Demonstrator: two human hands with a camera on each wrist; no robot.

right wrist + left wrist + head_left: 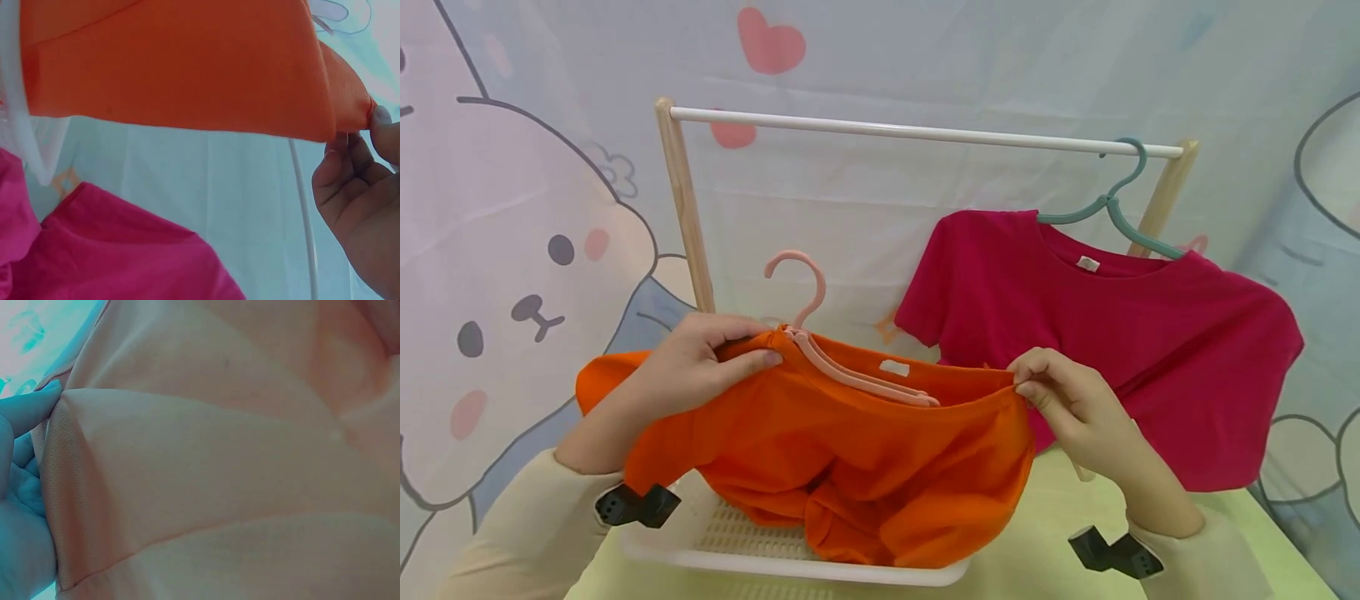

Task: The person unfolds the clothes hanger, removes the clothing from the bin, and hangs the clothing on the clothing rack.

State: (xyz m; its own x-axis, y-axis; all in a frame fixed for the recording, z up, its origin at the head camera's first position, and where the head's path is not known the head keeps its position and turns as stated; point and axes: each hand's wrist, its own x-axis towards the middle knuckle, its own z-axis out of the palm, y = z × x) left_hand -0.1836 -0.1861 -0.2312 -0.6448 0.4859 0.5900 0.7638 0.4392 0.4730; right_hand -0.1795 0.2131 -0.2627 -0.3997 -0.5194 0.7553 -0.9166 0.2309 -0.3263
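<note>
An orange T-shirt (850, 450) hangs between my two hands, its neckline stretched wide and a white label showing inside the collar. My left hand (703, 367) pinches the neckline at the left, close to the neck of a pink hanger (857, 379). The hanger's hook stands up out of the collar, and one arm lies across the neck opening; its other arm is hidden by the cloth. My right hand (1071, 408) pinches the right end of the neckline between thumb and fingers. The right wrist view shows this hand (362, 187) at the shirt's (187, 69) edge.
Behind stands a rack with a white rail (925, 132) and wooden posts. A crimson T-shirt (1112, 333) hangs at its right on a green hanger (1120, 200). A white basket (752, 542) sits under the orange shirt on the pale yellow table (1030, 533).
</note>
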